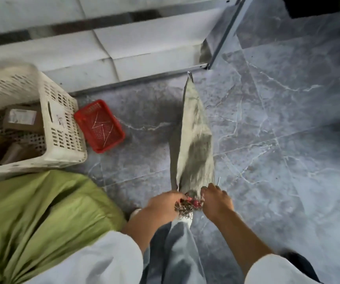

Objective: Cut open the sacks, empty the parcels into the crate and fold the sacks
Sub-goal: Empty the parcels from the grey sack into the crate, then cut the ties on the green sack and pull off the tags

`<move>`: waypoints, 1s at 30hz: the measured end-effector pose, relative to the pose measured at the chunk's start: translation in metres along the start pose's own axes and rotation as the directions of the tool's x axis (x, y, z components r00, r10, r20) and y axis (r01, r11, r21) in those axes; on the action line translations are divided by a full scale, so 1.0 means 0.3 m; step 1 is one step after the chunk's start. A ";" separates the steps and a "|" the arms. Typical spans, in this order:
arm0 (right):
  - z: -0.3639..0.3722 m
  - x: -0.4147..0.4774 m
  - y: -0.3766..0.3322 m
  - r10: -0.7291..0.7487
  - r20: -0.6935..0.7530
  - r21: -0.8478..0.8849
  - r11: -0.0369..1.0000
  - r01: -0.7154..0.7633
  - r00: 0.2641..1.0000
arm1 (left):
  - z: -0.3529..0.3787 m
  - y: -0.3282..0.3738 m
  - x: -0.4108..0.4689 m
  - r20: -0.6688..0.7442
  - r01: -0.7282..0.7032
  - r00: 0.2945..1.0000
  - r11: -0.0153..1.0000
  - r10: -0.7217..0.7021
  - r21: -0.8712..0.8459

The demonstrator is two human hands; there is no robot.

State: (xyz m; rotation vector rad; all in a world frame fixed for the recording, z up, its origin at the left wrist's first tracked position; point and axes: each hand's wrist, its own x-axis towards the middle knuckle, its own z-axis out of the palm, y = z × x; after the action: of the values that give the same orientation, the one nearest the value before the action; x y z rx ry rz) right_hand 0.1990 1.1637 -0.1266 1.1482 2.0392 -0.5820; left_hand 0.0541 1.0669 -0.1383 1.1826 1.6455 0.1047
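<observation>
A flat, empty grey sack hangs lengthwise over the floor, folded narrow, its far tip near the shelf foot. My left hand and my right hand both grip its frayed near end, where red markings and loose threads show. The white perforated crate stands at the left with several brown cardboard parcels inside. A full green sack lies at the lower left beside my leg.
A small red basket holding thin white ties sits on the floor right of the crate. A grey metal shelf frame runs along the back. The marbled grey tile floor stretches to the right.
</observation>
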 end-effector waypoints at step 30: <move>-0.228 -1.213 -0.696 -0.428 -0.398 0.004 0.883 0.468 0.811 | -0.094 -0.015 -1.619 -0.797 0.217 0.554 0.966 -0.239 -0.139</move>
State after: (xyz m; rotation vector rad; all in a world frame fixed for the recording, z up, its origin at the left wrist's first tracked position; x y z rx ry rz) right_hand 0.1209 0.9078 0.2036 0.8792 2.6899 -0.7393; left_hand 0.0064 0.7243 0.2037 0.9143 2.5942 0.5804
